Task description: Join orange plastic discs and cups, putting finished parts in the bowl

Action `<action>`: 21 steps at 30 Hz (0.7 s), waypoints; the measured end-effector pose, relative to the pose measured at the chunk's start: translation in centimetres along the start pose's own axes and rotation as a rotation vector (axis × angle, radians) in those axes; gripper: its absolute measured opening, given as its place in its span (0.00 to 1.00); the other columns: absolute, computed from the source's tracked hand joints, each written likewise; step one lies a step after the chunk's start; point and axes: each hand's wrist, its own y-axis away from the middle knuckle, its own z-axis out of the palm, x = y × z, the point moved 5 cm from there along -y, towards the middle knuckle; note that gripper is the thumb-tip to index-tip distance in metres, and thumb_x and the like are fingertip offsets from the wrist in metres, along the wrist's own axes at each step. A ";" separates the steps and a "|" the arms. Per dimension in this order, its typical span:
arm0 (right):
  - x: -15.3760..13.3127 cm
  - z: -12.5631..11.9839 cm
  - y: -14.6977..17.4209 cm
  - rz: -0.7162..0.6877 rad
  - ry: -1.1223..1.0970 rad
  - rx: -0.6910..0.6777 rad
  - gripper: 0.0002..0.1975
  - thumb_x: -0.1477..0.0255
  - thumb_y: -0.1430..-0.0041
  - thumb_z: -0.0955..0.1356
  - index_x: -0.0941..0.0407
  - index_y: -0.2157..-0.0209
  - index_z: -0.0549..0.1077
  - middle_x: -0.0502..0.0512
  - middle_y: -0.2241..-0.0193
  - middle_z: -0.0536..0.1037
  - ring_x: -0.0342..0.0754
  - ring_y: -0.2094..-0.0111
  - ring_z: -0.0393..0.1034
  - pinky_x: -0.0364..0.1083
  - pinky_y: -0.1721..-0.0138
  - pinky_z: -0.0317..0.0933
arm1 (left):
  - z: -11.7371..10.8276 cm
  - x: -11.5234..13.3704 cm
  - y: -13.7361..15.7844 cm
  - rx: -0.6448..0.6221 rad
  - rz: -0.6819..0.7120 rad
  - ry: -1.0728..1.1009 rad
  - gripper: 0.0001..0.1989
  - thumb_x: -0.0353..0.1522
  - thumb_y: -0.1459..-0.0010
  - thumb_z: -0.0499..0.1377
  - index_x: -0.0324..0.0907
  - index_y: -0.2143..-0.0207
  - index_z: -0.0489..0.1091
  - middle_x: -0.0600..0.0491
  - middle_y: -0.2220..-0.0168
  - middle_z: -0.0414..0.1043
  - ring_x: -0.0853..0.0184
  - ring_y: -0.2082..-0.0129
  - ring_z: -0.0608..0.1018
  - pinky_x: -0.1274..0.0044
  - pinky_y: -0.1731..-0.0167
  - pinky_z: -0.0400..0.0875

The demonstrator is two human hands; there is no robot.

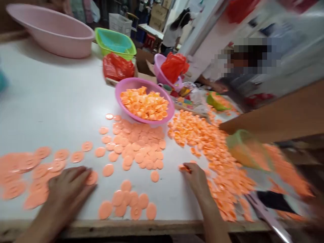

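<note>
The right hand (196, 179) pinches a small orange cap (182, 167) between its fingertips, near the bench's (50, 98) front edge, at the rim of a broad heap of orange caps (215, 152) running toward the right edge. The left hand (67, 187) lies flat, fingers spread and holding nothing — its fingertips touch one flat orange disc (92, 178) among the scattered discs (27, 168) by the front left corner. More discs cluster mid-bench (136, 145), just before a pink bowl (121, 87) filled with caps — blurred beyond.
</note>
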 end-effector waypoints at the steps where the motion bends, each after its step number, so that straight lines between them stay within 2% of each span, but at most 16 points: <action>1: -0.2 0.8 -0.1 -0.008 0.020 0.002 0.12 0.65 0.53 0.66 0.56 0.73 0.79 0.61 0.69 0.80 0.58 0.64 0.74 0.53 0.60 0.64 | -0.4 0.6 -0.1 -0.009 0.025 -0.054 0.15 0.42 0.45 0.59 0.48 0.57 0.76 0.47 0.54 0.77 0.54 0.53 0.75 0.64 0.56 0.63; 3: -2.3 2.5 -0.5 -0.040 -0.050 0.000 0.13 0.64 0.50 0.65 0.54 0.71 0.79 0.60 0.68 0.81 0.58 0.64 0.74 0.53 0.60 0.64 | -1.1 1.2 -0.3 -0.046 0.028 -0.133 0.14 0.39 0.43 0.60 0.47 0.56 0.75 0.47 0.54 0.76 0.54 0.52 0.74 0.64 0.57 0.60; 4: -4.3 3.3 -0.5 -0.078 -0.122 -0.022 0.13 0.64 0.49 0.65 0.53 0.70 0.79 0.59 0.67 0.81 0.57 0.64 0.74 0.52 0.61 0.64 | -1.4 1.3 -0.4 -0.059 0.011 -0.151 0.13 0.38 0.42 0.59 0.48 0.56 0.75 0.48 0.54 0.76 0.55 0.52 0.74 0.64 0.57 0.59; 6: -10.0 5.4 0.3 -0.202 -0.283 -0.135 0.12 0.67 0.47 0.64 0.52 0.68 0.79 0.57 0.67 0.81 0.55 0.64 0.75 0.49 0.64 0.65 | -2.0 1.4 -0.4 -0.080 -0.030 -0.152 0.10 0.36 0.41 0.59 0.49 0.57 0.75 0.49 0.56 0.75 0.56 0.53 0.74 0.65 0.57 0.58; 9: -19.5 9.7 3.3 -0.391 -0.413 -0.418 0.11 0.75 0.48 0.63 0.53 0.71 0.78 0.53 0.72 0.80 0.49 0.68 0.74 0.46 0.65 0.64 | -2.2 1.5 -0.3 -0.087 -0.062 -0.115 0.08 0.34 0.40 0.58 0.49 0.60 0.76 0.51 0.58 0.75 0.57 0.55 0.74 0.65 0.58 0.56; 12: -25.7 14.0 5.8 -0.425 -0.443 -0.547 0.08 0.79 0.48 0.64 0.55 0.71 0.75 0.50 0.76 0.78 0.45 0.74 0.70 0.42 0.71 0.60 | -1.9 1.5 -0.3 -0.087 -0.054 -0.070 0.07 0.35 0.41 0.60 0.49 0.60 0.76 0.51 0.59 0.75 0.58 0.56 0.73 0.66 0.58 0.56; 14: -27.6 16.2 6.9 -0.407 -0.423 -0.595 0.07 0.80 0.50 0.65 0.55 0.75 0.72 0.49 0.79 0.75 0.44 0.76 0.68 0.41 0.74 0.57 | -1.5 1.3 -0.3 -0.093 -0.048 -0.037 0.08 0.34 0.40 0.60 0.48 0.59 0.76 0.51 0.60 0.74 0.59 0.57 0.73 0.66 0.58 0.56; 16: -28.4 17.5 7.6 -0.376 -0.391 -0.615 0.07 0.81 0.51 0.66 0.56 0.79 0.70 0.48 0.80 0.74 0.42 0.77 0.66 0.40 0.75 0.54 | -1.4 1.1 -0.2 -0.107 -0.058 0.002 0.07 0.32 0.39 0.59 0.47 0.60 0.76 0.50 0.59 0.74 0.59 0.57 0.72 0.66 0.59 0.56; 21: -28.8 18.0 7.9 -0.373 -0.298 -0.595 0.08 0.82 0.51 0.65 0.56 0.80 0.67 0.47 0.81 0.71 0.40 0.78 0.61 0.40 0.77 0.48 | -2.1 0.5 -0.4 -0.145 -0.152 0.210 0.09 0.31 0.42 0.59 0.47 0.58 0.76 0.51 0.59 0.74 0.59 0.56 0.73 0.66 0.58 0.61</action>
